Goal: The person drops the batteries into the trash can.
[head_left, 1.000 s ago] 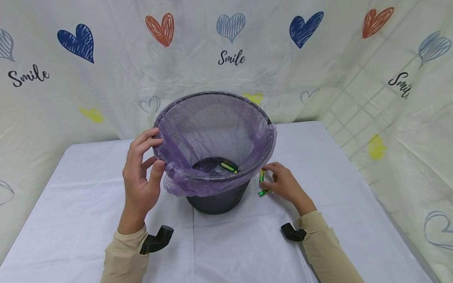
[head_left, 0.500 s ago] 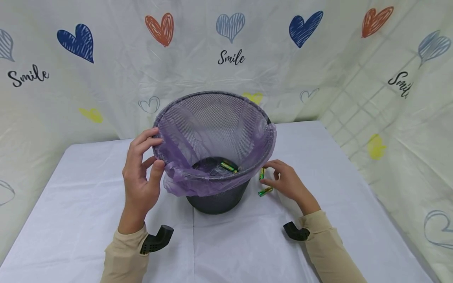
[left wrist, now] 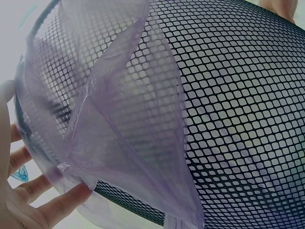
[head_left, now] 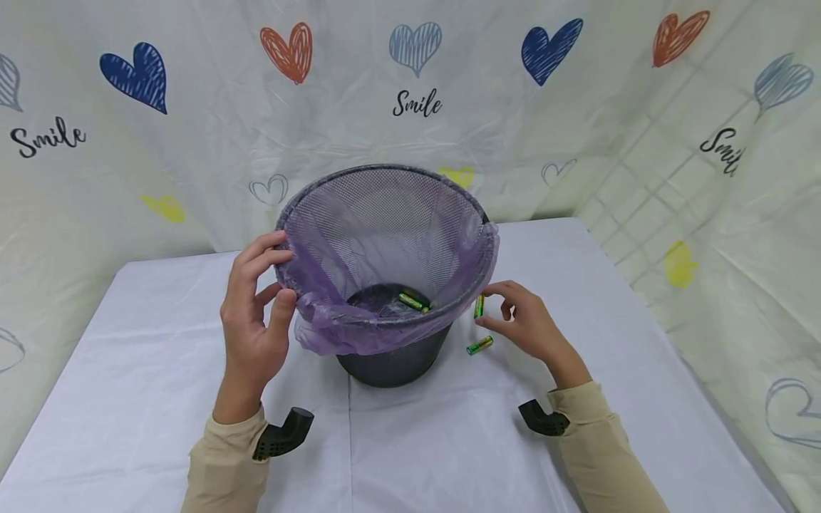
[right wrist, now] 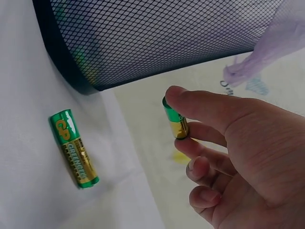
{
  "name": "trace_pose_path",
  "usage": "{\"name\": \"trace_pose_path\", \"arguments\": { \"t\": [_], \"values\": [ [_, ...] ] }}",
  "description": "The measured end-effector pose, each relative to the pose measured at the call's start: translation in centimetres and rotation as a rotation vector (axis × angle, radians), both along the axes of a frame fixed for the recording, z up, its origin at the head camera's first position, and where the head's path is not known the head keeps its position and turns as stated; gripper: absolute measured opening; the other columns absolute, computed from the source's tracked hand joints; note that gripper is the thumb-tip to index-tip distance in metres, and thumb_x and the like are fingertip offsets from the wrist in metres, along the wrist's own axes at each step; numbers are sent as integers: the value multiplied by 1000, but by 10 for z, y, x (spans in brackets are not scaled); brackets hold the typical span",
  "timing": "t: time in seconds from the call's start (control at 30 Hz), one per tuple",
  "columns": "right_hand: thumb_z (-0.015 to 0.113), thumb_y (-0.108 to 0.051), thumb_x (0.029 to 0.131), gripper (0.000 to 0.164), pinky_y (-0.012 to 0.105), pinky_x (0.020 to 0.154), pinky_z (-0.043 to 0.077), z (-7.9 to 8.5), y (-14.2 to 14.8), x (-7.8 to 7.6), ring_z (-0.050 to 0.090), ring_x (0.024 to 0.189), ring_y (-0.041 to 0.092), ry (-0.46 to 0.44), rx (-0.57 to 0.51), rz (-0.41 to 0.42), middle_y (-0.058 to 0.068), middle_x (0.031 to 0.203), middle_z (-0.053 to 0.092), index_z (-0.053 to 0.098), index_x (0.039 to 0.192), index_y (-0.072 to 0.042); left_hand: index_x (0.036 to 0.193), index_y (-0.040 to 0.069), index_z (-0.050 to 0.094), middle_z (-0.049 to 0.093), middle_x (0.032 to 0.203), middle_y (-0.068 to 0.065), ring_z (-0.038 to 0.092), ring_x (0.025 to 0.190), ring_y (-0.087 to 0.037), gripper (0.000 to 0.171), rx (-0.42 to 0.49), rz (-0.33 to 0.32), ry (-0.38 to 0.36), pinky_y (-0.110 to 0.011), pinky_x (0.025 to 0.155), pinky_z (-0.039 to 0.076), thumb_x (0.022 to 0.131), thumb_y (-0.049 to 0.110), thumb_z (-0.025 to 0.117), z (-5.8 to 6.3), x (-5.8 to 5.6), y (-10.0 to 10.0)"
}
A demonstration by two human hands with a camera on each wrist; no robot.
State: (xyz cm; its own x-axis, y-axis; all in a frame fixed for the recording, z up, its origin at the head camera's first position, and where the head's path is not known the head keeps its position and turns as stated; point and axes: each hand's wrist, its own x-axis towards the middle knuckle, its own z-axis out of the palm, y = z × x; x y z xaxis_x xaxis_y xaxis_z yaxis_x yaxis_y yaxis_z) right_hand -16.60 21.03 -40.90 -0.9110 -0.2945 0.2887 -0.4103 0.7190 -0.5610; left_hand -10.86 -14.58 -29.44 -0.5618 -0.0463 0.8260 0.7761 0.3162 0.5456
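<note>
A black mesh wastebasket (head_left: pixel 394 370) lined with a thin purple plastic bag (head_left: pixel 359 335) stands mid-table. My left hand (head_left: pixel 256 324) holds its left rim, fingertips over the edge and thumb against the bag's fold; the left wrist view shows these fingers (left wrist: pixel 66 202) at the bag. To the right of the basket, my right hand (head_left: pixel 526 324) pinches a green and gold AA battery (head_left: pixel 479 306) between thumb and fingertip, its ends covered in the right wrist view. Another such battery (right wrist: pixel 74 149) lies on the table below it. Inside the basket, batteries (head_left: pixel 413 302) rest on the bottom.
A white cloth covers the table (head_left: pixel 410 449). Behind it hangs a pale curtain (head_left: pixel 346 107) printed with hearts and "Smile", running round the right side too. The basket's flared rim overhangs its base close to the right hand.
My right hand has drawn slightly right and up with the pinched battery, away from the one lying on the table. The left hand stays at the rim.
</note>
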Motion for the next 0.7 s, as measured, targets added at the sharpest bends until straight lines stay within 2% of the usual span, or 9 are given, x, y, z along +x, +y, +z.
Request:
{"name": "trace_pose_path", "arguments": {
  "t": [0.57, 0.7],
  "values": [
    [76, -28, 74, 44, 19, 56, 38, 15, 0, 6, 45, 67, 9, 43, -26, -43, -7, 107, 59, 59, 113, -22, 107, -16, 51, 49, 124, -30, 49, 117, -32, 58, 3, -3, 2, -13, 77, 51, 90, 40, 53, 0, 0, 0],
    [77, -25, 73, 45, 21, 56, 39, 21, -1, 8, 45, 66, 8, 72, -56, -44, -2, 106, 60, 59, 114, -20, 107, -16, 51, 48, 124, -30, 49, 117, -32, 58, 0, -1, 2, -13, 78, 51, 91, 40, 53, 1, 1, 0]
  ]
}}
